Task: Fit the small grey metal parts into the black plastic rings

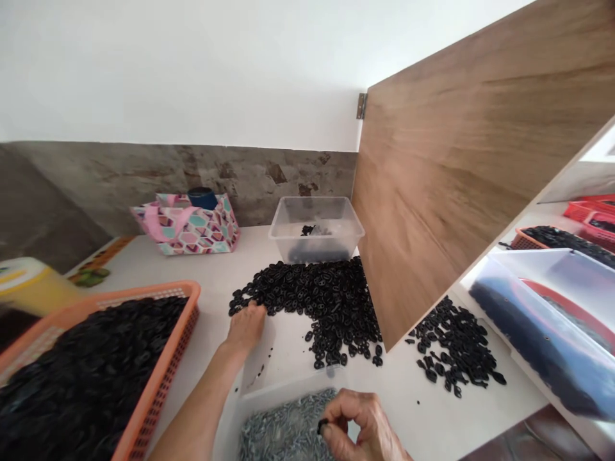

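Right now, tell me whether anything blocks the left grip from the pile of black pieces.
Nothing visible does: the left grip is at the left edge of the pile of black pieces. The wooden board stands to the right, the clear tub behind.

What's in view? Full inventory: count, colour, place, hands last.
Perforated pieces: many, black, two table piles
Orange baskets: 2, orange, left and far right
Near bin: 1, translucent, front centre
Metal pieces: many, silver-grey, in near bin
Rear bin: 1, clear, behind centre pile
Right bin: 1, translucent, right
Red containers: several, red, far right
Wooden panel: 1, brown, right of centre
Hinge: 1, metallic, panel's upper left
Patterned bag: 1, pink/white/teal, back left
Cylindrical object: 1, blue, at bag's top
Yellow container: 1, yellow/white, far left
Table: white, beneath
Wall: white/grey, behind
Left hand: 1, bare, centre pile's left edge
Right hand: 1, bare, over near bin, pinching small black piece
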Demonstrator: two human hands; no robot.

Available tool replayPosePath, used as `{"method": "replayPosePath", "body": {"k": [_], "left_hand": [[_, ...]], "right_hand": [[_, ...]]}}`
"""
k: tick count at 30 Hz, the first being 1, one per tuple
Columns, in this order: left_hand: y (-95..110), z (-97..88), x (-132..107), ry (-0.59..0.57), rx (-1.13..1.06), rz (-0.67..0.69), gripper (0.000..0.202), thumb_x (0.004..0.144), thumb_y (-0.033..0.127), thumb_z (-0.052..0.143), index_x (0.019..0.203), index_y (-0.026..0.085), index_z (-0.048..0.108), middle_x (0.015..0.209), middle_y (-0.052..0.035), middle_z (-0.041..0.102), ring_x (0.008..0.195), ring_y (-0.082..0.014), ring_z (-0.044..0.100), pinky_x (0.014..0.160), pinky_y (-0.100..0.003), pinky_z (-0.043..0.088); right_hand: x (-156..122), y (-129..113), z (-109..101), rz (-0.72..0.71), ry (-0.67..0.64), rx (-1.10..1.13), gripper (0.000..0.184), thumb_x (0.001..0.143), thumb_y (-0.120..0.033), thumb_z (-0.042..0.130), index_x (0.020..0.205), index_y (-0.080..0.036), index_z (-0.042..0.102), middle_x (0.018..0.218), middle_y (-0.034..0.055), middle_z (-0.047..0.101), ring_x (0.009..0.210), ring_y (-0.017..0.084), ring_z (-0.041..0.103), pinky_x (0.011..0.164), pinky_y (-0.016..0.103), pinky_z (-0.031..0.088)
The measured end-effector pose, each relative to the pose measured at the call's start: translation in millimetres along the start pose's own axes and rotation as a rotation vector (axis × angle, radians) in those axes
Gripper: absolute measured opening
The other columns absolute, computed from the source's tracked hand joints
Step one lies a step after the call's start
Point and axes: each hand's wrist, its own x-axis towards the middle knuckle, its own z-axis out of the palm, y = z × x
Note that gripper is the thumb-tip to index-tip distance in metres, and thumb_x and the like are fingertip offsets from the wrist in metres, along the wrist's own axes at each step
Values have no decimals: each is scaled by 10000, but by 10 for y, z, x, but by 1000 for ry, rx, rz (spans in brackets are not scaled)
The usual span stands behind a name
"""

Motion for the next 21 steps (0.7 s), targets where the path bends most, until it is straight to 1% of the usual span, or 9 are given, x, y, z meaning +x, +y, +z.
{"method": "replayPosePath", "body": {"k": [3,6,8,10,12,14,16,18,21], "left_hand": [[19,56,-55,-21,-79,-17,277,920,314,629,1157,171,630,1192,-80,655,1029,-236,652,869,-460,540],[16,73,-95,-12,-231,-72,248,918,319,632,1115,169,643,1147,-72,669,998,-226,659,846,-440,546],[0,58,-136,4,-374,-109,195,905,325,648,1010,163,670,1025,-47,702,900,-201,681,783,-391,558],[-10,33,-236,32,-558,-137,199,885,341,639,903,148,683,835,-25,721,751,-187,702,677,-335,561],[-7,22,-432,74,-759,-150,268,838,382,603,888,133,691,708,-28,725,651,-199,716,596,-308,557],[-1,37,-721,108,-934,-145,377,761,435,605,950,123,701,736,-62,758,670,-218,736,610,-310,576],[1,70,-1062,103,-1101,-147,425,658,442,714,950,134,733,769,-75,781,686,-215,739,660,-307,595],[-1,102,-1390,93,-1346,-228,405,520,360,856,866,161,787,732,-64,784,639,-199,726,643,-272,601],[7,118,-1754,113,-1426,-294,381,442,338,925,789,217,826,710,-42,783,634,-166,711,621,-182,585]], "right_hand": [[4,49,-8,16,-2,-64,67,760,-165,631,750,-190,692,654,2,621,611,138,577,637,232,474],[32,-6,21,25,-2,-36,77,773,-175,605,725,-178,665,655,5,606,623,138,577,624,229,463],[67,-77,48,29,3,33,95,787,-207,596,705,-169,626,619,-5,567,593,130,553,574,222,434],[110,-146,73,68,12,136,175,827,-289,601,701,-170,578,562,-27,516,528,111,504,515,213,387],[150,-203,93,112,5,254,279,879,-401,582,721,-175,541,539,-42,499,481,93,467,489,209,359],[182,-251,110,116,-11,351,362,916,-497,543,755,-173,528,567,-34,535,478,84,478,512,213,379],[203,-292,131,101,-32,422,422,917,-570,524,784,-170,523,626,-17,581,486,77,504,525,214,391],[214,-328,162,123,-60,474,463,891,-617,541,785,-168,515,669,-7,607,486,70,523,517,206,388],[214,-361,225,194,-133,527,499,838,-655,586,775,-165,517,675,-14,607,474,61,529,501,196,380]]}}
